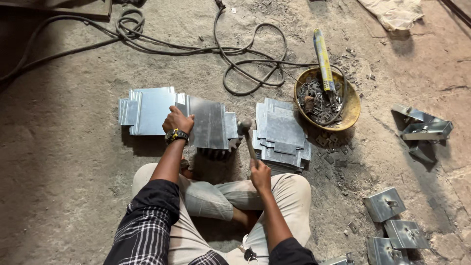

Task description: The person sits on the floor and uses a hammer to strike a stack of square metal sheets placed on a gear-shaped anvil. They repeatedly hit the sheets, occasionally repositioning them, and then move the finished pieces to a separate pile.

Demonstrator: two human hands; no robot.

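sheet-metal plate [208, 122]: from my screen, dull silver-grey with a darker shaded face
stack of plates [283, 133]: same grey — paler glints on the edges
hammer [247, 135]: grey head, brownish wooden handle
wristwatch [175, 135]: black with yellow accents
shirt sleeve [147, 225]: black-and-white check
trousers [216, 198]: pale beige
bowl [351, 105]: yellow rim, I see dark grey scrap inside
cables [245, 54]: black
floor [64, 162]: grey-brown concrete

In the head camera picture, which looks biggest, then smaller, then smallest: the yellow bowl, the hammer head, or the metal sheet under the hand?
1. Metal sheet under the left hand
2. Yellow bowl
3. Hammer head, held by the right hand
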